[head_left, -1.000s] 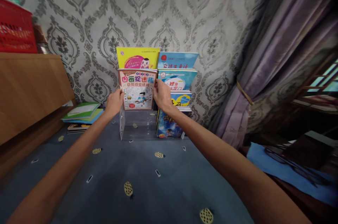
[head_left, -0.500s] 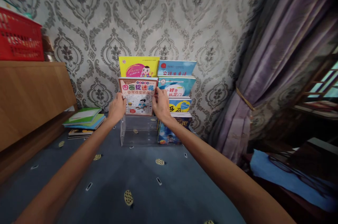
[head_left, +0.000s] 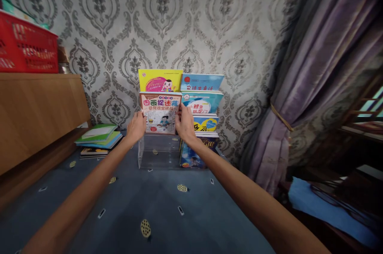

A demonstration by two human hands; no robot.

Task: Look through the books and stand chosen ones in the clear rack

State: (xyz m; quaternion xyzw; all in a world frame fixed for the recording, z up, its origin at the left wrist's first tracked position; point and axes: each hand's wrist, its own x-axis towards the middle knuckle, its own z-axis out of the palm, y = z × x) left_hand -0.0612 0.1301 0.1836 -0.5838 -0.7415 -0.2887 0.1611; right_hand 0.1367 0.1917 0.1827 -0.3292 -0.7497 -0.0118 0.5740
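A children's picture book [head_left: 161, 116] with a brown-edged cover stands upright in the left column of a clear tiered book rack [head_left: 155, 158]. My left hand [head_left: 137, 127] is closed on its left edge. On the opposite edge, the fingers of my right hand [head_left: 185, 123] grip the same book. Behind it rises a yellow book [head_left: 160, 78]. The right column holds a blue book [head_left: 203, 81], a teal book [head_left: 206, 100], a yellow-and-blue book [head_left: 209, 122] and dark blue books [head_left: 194, 154], stepped from back to front. Below the picture book, the rack's front left tiers show bare plastic.
Left of the rack lies a pile of books and booklets [head_left: 98, 136]. A red basket [head_left: 30, 46] sits on a wooden cabinet [head_left: 42, 114]. The purple curtain [head_left: 299, 86] hangs at right, near glasses on a blue cloth [head_left: 323, 210]. Dark patterned fabric [head_left: 119, 226] covers the surface.
The view has shifted slightly, so the scene sits a little lower and to the right. Both hands keep their hold on the picture book, which shows little movement against the rack.
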